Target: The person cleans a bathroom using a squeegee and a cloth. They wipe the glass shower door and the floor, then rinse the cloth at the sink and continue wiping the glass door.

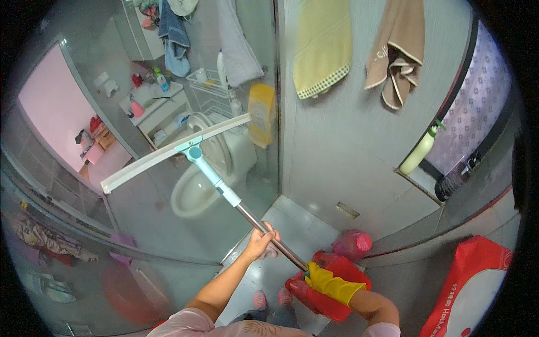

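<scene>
Glass wall (259,174); squeegee head (185,147) beyond left hand (261,242) (bare).

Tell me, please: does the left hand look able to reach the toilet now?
Probably not: the left hand grips the squeegee pole, and a glass panel seems to stand before the toilet.

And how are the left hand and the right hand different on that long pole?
The left hand is bare, but the right hand wears a yellow glove. The left hand grips higher up the metal pole, closer to the wide blade, while the right hand holds near the pole's other end. Both hands are closed around the same pole.
</scene>
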Available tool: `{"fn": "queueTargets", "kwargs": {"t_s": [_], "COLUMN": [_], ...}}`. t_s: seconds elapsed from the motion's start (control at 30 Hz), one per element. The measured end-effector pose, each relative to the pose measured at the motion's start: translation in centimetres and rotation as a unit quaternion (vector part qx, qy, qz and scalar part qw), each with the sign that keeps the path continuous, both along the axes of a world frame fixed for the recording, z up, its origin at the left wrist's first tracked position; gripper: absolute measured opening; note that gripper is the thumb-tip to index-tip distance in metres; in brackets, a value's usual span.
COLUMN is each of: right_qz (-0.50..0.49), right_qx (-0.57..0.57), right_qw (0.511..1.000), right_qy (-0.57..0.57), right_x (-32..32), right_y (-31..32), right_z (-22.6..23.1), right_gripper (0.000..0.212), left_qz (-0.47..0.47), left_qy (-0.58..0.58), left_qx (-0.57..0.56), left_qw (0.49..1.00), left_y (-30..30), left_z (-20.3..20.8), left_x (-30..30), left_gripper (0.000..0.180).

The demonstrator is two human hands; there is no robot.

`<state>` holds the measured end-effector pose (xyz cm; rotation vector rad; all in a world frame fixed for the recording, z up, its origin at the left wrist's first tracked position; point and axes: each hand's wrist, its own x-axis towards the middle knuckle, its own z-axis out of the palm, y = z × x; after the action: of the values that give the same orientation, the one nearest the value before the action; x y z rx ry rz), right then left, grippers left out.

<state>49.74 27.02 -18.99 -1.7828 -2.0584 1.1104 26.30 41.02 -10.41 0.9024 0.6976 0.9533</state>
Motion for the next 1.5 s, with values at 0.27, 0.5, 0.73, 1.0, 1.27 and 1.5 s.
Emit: {"fn": "queueTargets", "kwargs": {"t_s": [0.27, 0.5, 0.73, 1.0, 1.27, 1.5], "right_qz": [0.009, -0.2, -0.273, -0.262, -0.246, -0.147], "right_qx": [-0.192, -0.208, -0.205, -0.205, -0.22, -0.246], "right_qw": [0.981, 0.935, 0.89, 0.84, 0.803, 0.937], "right_qy": [0.014, 0.208, 0.304, 0.429, 0.496, 0.201], "right_x": [-0.4, 2.2, 3.2, 4.3, 1.4, -1.1], "right_y": [-4.4, -6.2, -1.9, 5.4, 7.9, 6.5], "right_z": [1.9, 9.9, 11.7, 14.8, 10.7, 5.6], "right_gripper": [0.055, 0.062, 0.048, 0.038, 0.036, 0.038], "left_qz": [0.065, 0.073, 0.064, 0.095, 0.091, 0.07], "left_qy": [0.062, 0.238, 0.219, 0.277, 0.267, 0.218], "left_qx": [-0.092, 0.055, 0.072, 0.035, 0.022, 0.024], "left_qw": [0.992, 0.967, 0.971, 0.955, 0.959, 0.973], "left_y": [-5.6, -2.5, 6.7, 14.5, 19.6, 15.1], "left_z": [-4.7, 0.0, 1.4, 3.3, 2.1, -1.6], "left_x": [0.4, 7.3, 13.7, 15.3, 13.8, 9.3], "left_gripper": [0.008, 0.013, 0.017, 0.02, 0.011, 0.007]}}
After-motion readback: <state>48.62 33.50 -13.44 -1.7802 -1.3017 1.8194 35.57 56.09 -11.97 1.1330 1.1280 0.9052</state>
